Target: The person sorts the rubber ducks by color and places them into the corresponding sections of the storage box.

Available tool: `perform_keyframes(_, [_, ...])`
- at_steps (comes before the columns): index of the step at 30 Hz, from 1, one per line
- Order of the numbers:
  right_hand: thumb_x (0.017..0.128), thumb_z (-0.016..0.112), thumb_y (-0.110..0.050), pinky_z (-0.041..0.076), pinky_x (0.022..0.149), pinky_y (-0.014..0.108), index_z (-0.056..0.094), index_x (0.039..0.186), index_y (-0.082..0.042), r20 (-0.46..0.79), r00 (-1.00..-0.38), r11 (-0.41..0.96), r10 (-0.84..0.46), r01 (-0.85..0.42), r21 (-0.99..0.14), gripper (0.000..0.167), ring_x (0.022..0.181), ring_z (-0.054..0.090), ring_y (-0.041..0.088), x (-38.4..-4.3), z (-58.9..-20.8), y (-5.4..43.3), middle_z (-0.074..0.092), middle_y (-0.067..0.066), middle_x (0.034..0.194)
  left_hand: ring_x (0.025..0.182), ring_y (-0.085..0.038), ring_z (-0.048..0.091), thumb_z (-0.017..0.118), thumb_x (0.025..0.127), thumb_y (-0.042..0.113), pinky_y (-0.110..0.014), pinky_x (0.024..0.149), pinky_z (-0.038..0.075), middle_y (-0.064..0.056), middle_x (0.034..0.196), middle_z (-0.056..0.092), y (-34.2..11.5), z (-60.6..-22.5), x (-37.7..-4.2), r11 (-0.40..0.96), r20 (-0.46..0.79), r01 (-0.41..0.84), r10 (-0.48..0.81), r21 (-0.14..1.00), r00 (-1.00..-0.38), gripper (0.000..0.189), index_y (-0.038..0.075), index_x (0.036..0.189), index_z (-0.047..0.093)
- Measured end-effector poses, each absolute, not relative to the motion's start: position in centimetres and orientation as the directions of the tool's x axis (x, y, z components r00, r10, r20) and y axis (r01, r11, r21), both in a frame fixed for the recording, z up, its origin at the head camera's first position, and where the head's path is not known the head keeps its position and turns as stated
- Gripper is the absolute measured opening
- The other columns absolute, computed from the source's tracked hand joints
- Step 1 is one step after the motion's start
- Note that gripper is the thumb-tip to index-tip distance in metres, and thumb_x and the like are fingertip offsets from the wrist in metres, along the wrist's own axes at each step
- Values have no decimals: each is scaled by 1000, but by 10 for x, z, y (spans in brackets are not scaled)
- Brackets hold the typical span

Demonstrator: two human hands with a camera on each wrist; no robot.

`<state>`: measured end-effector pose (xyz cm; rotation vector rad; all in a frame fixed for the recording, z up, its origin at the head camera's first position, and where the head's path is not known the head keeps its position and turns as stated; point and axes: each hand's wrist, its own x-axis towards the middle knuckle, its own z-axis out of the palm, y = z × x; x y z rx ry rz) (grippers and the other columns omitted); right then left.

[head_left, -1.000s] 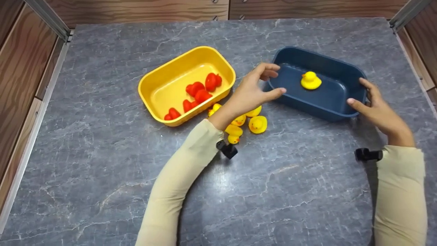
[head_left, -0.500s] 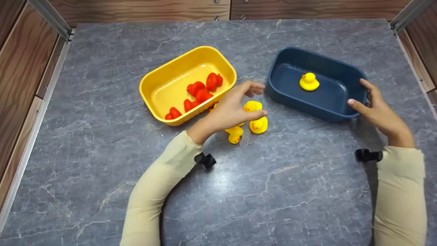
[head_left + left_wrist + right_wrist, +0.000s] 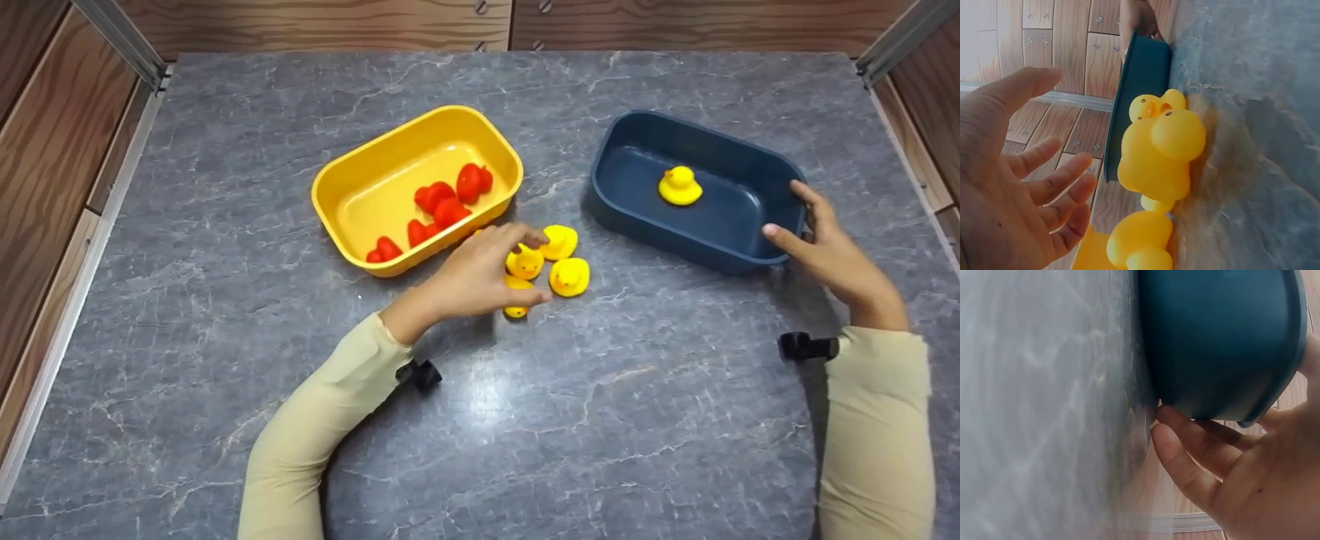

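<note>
My left hand (image 3: 476, 276) hovers over a cluster of yellow rubber ducks, thumb and fingers spread. In the left wrist view a near duck (image 3: 1154, 157) lies beyond the fingertips, with nothing in the hand. One duck (image 3: 570, 277) sits at the cluster's right edge, and another duck (image 3: 517, 310) is partly hidden by the thumb. My right hand (image 3: 844, 259) grips the right end of a dark blue bin (image 3: 675, 238), thumb over the rim and fingers along the outer wall. A single duck (image 3: 681, 187) sits inside that bin.
A yellow bin (image 3: 367, 169) stands at the back left, holding several red heart-like or apple-like toys (image 3: 450, 213) along its near side. Grey marbled tabletop (image 3: 600, 420) surrounds everything. Wood-patterned panels (image 3: 322, 26) wall the back and sides.
My left hand has moved from the blue bin's left side, left and toward me, to above the duck cluster. The right hand has kept its grip on the blue bin.
</note>
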<state>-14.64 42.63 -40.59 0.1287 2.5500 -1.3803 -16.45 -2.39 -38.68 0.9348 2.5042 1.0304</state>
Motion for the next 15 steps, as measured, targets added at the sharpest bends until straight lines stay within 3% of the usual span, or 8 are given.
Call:
perform_keyframes(5, [101,47,-29,0,117,55,-10,154,-30,-258,-966,541,-35,199,-817,78,143,-19,42,-145,-407,428,-27,15,157,114,-21,59,78,79,36,-38,100,41,-4,125,61,-31,-395,-161,527,-9,475,677,705,-736,59,12,126,53])
perform_keyframes(11, [100,48,-32,5,119,47,-9,153,-35,-274,-961,548,-33,212,-809,78,144,-17,40,-145,-405,428,-26,11,158,108,-21,61,81,76,33,-36,93,46,-4,121,63,-38,-402,-160,539,-38,451,670,712,-741,55,11,119,56])
perform_keyframes(15, [100,48,-32,-2,115,60,-10,153,-35,-282,-958,538,-42,216,-815,79,142,-23,40,-145,-405,428,-30,11,157,106,-22,60,82,75,35,-38,93,45,-5,117,64,-40,-405,-159,567,-61,452,667,688,-743,56,11,119,57])
